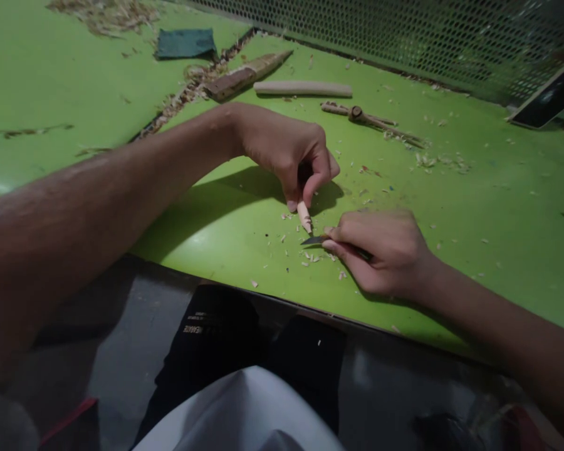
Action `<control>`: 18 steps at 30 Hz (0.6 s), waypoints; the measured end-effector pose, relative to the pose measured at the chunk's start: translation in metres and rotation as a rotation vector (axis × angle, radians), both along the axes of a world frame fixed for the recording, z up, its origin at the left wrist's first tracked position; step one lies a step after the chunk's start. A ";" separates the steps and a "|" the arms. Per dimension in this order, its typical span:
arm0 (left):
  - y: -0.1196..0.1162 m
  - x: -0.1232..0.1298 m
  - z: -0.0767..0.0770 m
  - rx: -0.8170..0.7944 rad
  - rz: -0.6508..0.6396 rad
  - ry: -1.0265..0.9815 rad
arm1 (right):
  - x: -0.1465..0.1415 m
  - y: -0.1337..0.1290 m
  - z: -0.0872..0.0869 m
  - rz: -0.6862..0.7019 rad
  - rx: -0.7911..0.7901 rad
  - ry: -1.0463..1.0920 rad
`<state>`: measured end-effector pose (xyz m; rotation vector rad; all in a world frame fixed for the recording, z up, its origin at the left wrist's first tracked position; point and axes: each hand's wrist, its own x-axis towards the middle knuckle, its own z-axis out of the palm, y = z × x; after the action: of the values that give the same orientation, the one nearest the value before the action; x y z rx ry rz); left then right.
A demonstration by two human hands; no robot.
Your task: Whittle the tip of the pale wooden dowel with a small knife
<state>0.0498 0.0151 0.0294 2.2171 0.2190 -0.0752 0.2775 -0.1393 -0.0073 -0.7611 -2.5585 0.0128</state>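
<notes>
In the head view, a small wooden piece (304,215) is pinched between the thumb and forefinger of the left hand (297,147), its narrowed end angled down toward the near edge of the green tabletop (507,207). A knife (314,240) is gripped in the right hand (380,250), its blade turned leftward just beside that narrowed end; whether wood and steel are touching cannot be told.

The piece is held only by its upper part, so it could be twisted or knocked out of the pinch if it were pressed hard from one side. The narrowed end looks thin, and it could be snapped by too deep a bite of the blade. The left fingertips are set near the cutting zone; a nick could be caused by a slip of the knife up along the wood. Loose shavings (310,257) are scattered beneath, and steadiness could be lost if the piece were braced on them. The pale stick (303,89) and the twigs (376,122) are left well apart, beyond the hands.
</notes>
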 end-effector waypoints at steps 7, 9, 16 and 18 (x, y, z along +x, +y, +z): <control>-0.006 0.000 0.001 0.031 0.029 -0.021 | 0.001 0.008 -0.003 -0.148 -0.031 0.041; -0.008 0.001 0.002 0.031 0.036 -0.045 | 0.001 0.009 -0.004 -0.131 -0.028 0.057; -0.007 0.003 0.001 0.028 0.006 -0.048 | 0.001 0.011 -0.004 -0.060 -0.086 0.046; -0.006 0.003 0.000 0.020 -0.021 -0.039 | 0.001 0.011 -0.004 -0.059 -0.084 0.031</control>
<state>0.0526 0.0095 0.0293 2.2389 0.1756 -0.0416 0.2785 -0.1281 -0.0117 -0.8607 -2.5183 0.1126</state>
